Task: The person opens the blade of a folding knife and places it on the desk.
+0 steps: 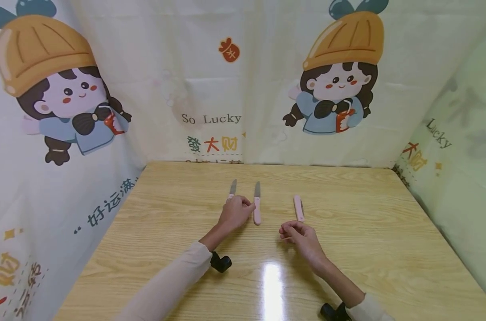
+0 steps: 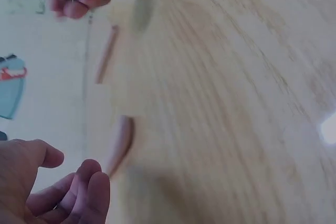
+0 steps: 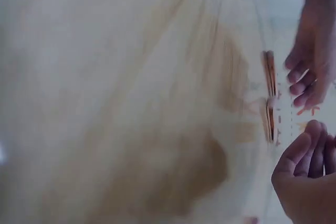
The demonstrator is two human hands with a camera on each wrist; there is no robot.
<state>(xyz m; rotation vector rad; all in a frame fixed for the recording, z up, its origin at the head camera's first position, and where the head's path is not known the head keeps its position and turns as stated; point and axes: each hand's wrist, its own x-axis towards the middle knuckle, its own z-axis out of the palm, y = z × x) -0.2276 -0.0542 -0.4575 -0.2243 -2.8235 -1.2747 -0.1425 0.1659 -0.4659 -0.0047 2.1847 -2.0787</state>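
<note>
Three pink-handled folding knives lie in a loose row on the wood-grain table, around and just beyond the two hands. The left knife (image 1: 233, 186) has its blade out, pointing away from the person; the left hand (image 1: 236, 213) covers most of its handle in the head view. The middle knife (image 1: 257, 204), also unfolded with its blade pointing away, lies between the hands, nearer the left one, whose fingertips come right up beside its handle; whether they touch it, I cannot tell. The folded knife (image 1: 298, 208) lies farther right, its near end just past the knuckles of the right hand (image 1: 302, 238).

The left hand is palm-down with its fingers loosely bent; its wrist view shows a gap between thumb and fingers and nothing gripped, with a pink handle just beyond the fingertips. The right hand is likewise empty, its fingers relaxed and gently curved, thumb near them, pointing inward toward the left hand.

Both forearms reach forward from the near edge, angled toward each other. The left sleeve (image 1: 168, 285) runs almost to the wrist, while the right forearm shows bare up to its cuff. A black wrist camera (image 1: 221, 263) sits below the left wrist. Behind the table (image 1: 387, 236) hangs a printed curtain (image 1: 267, 67).
</note>
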